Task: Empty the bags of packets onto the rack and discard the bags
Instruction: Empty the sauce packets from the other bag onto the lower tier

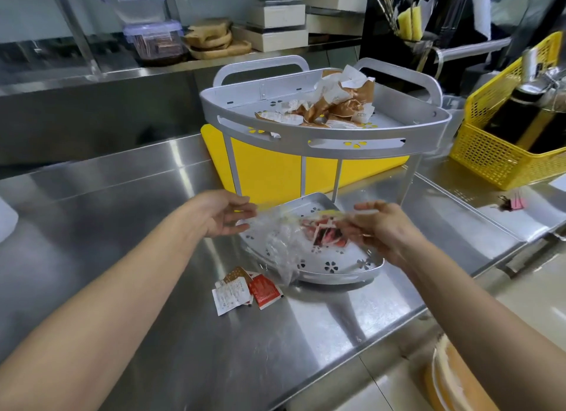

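Two hands are holding a clear, crumpled bag [284, 236] over the rack's [324, 148] lower tier: left hand [226, 214] loosely spread at its edge, right hand [378, 227] pinching it. Red packets [326, 234] are blurring inside, labels unreadable.

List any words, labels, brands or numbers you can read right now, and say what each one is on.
Nothing reads with certainty.
Brown and white packets on the rack's top shelf: faint print, too blurred to read.
White packet on the counter: small print, too blurred.
Red packet beside it: white text, too small.
Red packets in the clear bag: motion-blurred, unreadable.
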Demonstrator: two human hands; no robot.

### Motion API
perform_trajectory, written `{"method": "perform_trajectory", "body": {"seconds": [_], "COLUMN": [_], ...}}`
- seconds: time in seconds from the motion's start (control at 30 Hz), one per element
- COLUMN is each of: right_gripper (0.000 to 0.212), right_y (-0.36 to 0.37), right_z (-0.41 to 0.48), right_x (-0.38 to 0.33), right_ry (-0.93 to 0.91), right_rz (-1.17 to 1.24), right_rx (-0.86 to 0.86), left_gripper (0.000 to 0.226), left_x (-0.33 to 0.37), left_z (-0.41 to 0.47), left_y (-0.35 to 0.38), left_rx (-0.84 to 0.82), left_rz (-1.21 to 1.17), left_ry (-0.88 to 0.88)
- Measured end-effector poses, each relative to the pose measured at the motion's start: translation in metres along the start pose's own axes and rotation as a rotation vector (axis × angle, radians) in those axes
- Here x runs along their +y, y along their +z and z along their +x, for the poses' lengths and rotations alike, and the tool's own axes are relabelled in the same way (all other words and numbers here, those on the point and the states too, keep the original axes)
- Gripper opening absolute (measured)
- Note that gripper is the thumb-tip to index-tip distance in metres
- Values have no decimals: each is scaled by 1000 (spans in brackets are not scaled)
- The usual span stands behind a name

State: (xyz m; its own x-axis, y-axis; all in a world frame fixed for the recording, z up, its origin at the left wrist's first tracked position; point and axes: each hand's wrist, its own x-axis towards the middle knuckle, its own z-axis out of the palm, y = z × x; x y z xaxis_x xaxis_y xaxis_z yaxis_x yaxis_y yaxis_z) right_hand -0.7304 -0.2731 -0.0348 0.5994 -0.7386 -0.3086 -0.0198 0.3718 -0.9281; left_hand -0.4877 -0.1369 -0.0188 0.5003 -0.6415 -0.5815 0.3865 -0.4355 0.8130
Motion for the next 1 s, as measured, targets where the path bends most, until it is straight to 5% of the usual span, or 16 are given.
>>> {"method": "perform_trajectory", "body": {"seconds": [0.17, 0.37, 0.57, 1.0], "right_gripper": [24, 41, 10, 17], "right_y": [6, 5, 18, 9], "right_z": [-10, -11, -4, -20], "right_x": [-21, -11, -27, -42], "right_ry": [-343, -15, -314, -512], "right_rz": [-29, -72, -15, -80], "right_rx": [87, 67, 144, 65], "left_gripper": [15, 17, 22, 21], "left_x": [26, 17, 50, 61], "left_z": [-20, -35, -50, -78], "left_y": [2, -1, -5, -10], "left_rx": [-35, 0, -70, -131], "left_rz": [-168, -164, -210, -187], "left_ry": [190, -13, 241, 306]}}
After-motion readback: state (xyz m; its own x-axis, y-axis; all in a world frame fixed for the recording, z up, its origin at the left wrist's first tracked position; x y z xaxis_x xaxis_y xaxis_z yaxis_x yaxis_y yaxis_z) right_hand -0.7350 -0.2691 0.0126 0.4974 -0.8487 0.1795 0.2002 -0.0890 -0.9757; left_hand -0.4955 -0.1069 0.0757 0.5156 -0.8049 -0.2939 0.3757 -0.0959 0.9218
